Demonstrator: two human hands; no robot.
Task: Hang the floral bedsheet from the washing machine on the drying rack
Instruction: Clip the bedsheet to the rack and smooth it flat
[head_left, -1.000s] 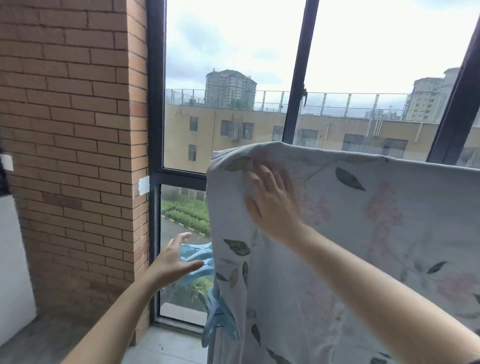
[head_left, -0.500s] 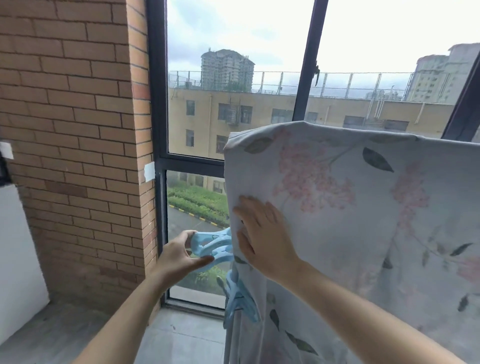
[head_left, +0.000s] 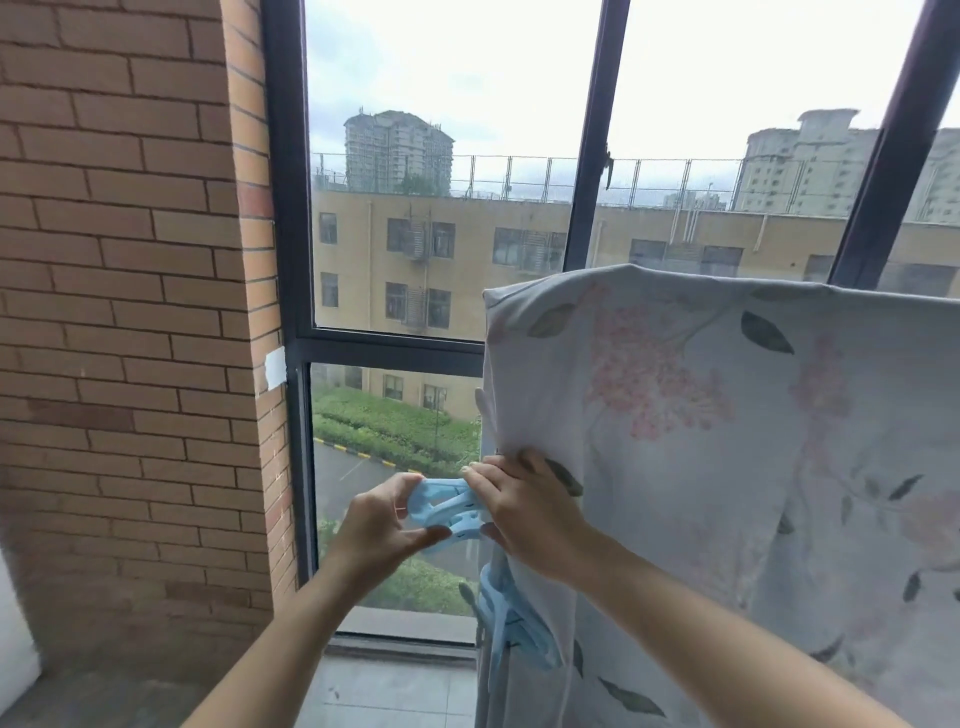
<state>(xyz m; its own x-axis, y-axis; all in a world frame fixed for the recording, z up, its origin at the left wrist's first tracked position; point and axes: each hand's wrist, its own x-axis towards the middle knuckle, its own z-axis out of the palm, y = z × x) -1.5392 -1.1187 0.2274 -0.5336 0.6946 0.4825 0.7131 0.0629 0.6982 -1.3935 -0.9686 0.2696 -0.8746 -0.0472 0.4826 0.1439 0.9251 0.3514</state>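
From my remote seat I see the floral bedsheet (head_left: 727, 441) draped in front of the window frame (head_left: 291, 260), over towards the frame's right side; its top fold is its long axis, running left to right and dipping slightly to the right, a little above the frame's crossbar; from that fold the cloth hangs straight down, its left edge near vertical, the pink blossoms and dark leaves facing me. Whatever carries it is hidden under the cloth. Both hands are together below the crossbar, at the sheet's left edge; my left hand (head_left: 379, 525) pinches one end of a blue clip (head_left: 441, 506) between thumb and fingers; my right hand (head_left: 524, 514) curls over the clip's other end, its knuckles against the cloth. The clip lies roughly level, pointing from the left hand towards the sheet. More blue clips (head_left: 511, 623) hang lower down, beside the same edge, near the frame's bottom rail; a brick wall (head_left: 130, 312) stands just left of the frame.
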